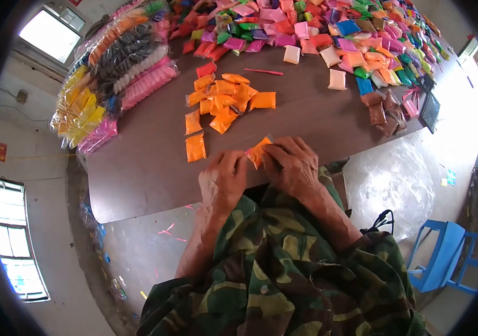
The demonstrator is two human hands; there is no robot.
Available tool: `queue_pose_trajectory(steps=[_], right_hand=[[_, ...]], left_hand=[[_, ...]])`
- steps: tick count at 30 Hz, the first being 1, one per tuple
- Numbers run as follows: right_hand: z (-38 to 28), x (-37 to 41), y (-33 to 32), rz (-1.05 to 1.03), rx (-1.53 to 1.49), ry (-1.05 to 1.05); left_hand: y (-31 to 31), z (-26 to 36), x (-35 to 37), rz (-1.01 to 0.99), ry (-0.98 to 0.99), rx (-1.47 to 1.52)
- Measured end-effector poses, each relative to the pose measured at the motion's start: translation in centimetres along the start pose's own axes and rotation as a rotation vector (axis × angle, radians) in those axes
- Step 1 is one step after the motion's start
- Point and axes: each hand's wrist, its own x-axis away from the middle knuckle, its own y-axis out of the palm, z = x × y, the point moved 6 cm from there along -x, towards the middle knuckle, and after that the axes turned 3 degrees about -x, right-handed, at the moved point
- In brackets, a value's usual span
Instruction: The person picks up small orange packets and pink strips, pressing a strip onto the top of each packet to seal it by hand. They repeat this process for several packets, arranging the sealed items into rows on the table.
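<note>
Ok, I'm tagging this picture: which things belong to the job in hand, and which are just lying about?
In the job:
- orange packet between left hand and right hand
- probably the loose orange pile

Apparently lying about:
- blue stool
- clear plastic beside the table
- pink scraps on the floor

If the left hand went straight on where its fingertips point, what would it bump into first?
Probably the small orange packet pinched in the right hand. The left hand may already be touching it; that's hard to tell.
</note>
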Motion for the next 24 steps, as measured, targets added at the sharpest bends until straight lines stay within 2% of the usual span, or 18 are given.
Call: queue_pose_trajectory(steps=[3,6,9,12,15,18,24], right_hand=[[0.2,0.0,0.3,-0.01,0.022,0.01],[0.4,0.2,0.4,-0.03,0.025,0.034],[0.3,0.1,0.3,-0.014,0.013,0.013],[0.3,0.2,0.3,0.006,0.012,-0.001],[0.4,0.1,0.2,-0.019,0.0,-0.007],[0.5,0.1,0.3,-0.053,0.008,0.008],[0.5,0.4,0.6,-0.046,0.008,0.012]], left_hand=[[2.0,-0.7,0.5,-0.042,0.06,-0.076],[1.8,-2.3,0.1,0.008,0.037,-0.225],[0.9,-2.9,-0.7,0.024,0.022,-0.164],[0.9,-0.6,-0.6,0.023,0.055,-0.028],[2.2,0.1,-0.4,-0.05,0.07,-0.069],[2.3,-1.9,-0.7,-0.027,0.047,-0.179],[-0.2,-0.9,-1.1,-0.012,-0.028,-0.029]])
